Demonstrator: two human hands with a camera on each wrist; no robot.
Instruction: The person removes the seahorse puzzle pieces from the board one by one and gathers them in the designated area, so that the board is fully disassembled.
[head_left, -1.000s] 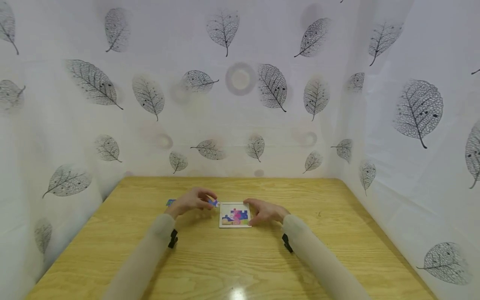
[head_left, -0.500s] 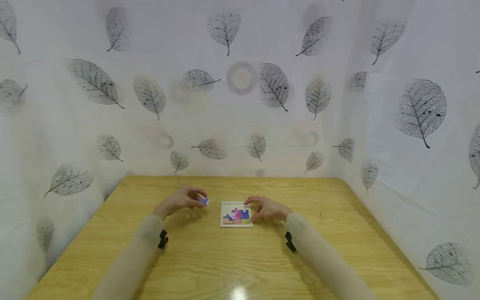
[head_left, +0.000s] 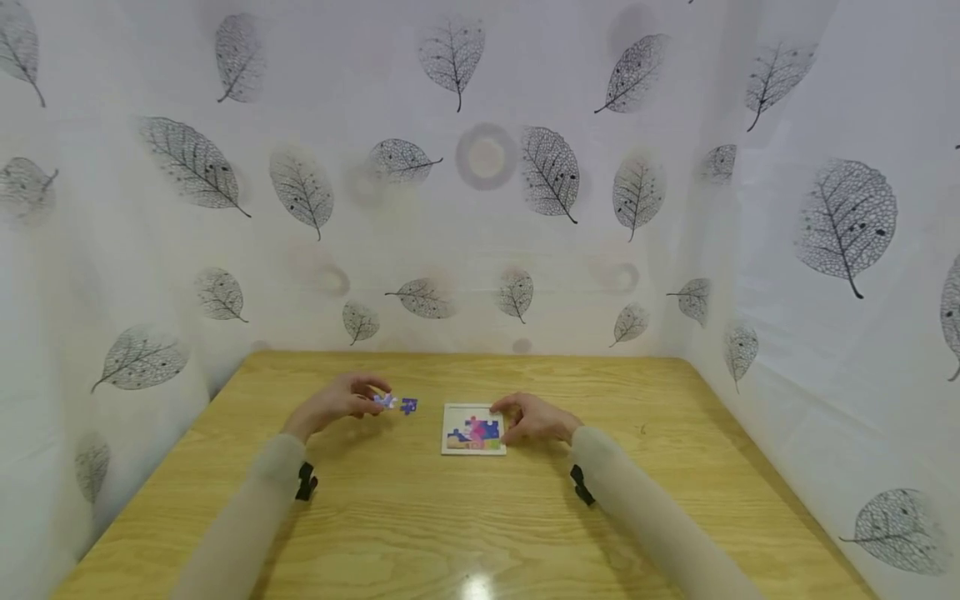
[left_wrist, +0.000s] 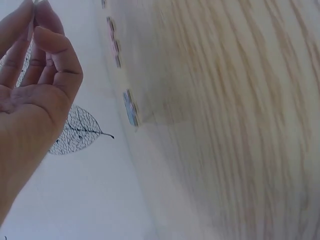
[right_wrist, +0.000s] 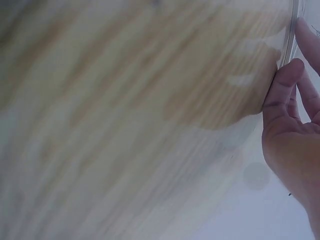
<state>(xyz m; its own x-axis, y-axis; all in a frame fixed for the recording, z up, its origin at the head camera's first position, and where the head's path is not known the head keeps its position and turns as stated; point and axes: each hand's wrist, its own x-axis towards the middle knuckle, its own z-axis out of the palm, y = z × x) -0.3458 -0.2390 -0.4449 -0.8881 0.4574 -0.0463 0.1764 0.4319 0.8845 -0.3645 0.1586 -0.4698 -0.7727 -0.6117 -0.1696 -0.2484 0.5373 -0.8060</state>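
Note:
My left hand (head_left: 341,402) pinches a light purple jigsaw piece (head_left: 386,402) between thumb and fingertips, raised above the table. Edge-on in the left wrist view, that piece shows as a thin sliver between the fingertips. Just right of it, a dark blue jigsaw piece (head_left: 408,406) lies on the table. A square white puzzle frame (head_left: 444,430) lies farther right, its lower part filled with joined pink, blue and green pieces (head_left: 476,432). My right hand (head_left: 538,419) holds the frame's right side, thumb near the lower corner and a finger near the upper one.
Loose puzzle pieces (left_wrist: 131,108) lie flat on the wooden table (head_left: 480,517), seen at a low angle in the left wrist view. A white curtain with leaf prints (head_left: 480,242) stands behind the table and along both sides.
My left hand has moved left, away from the frame, carrying the light purple piece. The dark blue piece now shows on the table. My right hand stays at the frame.

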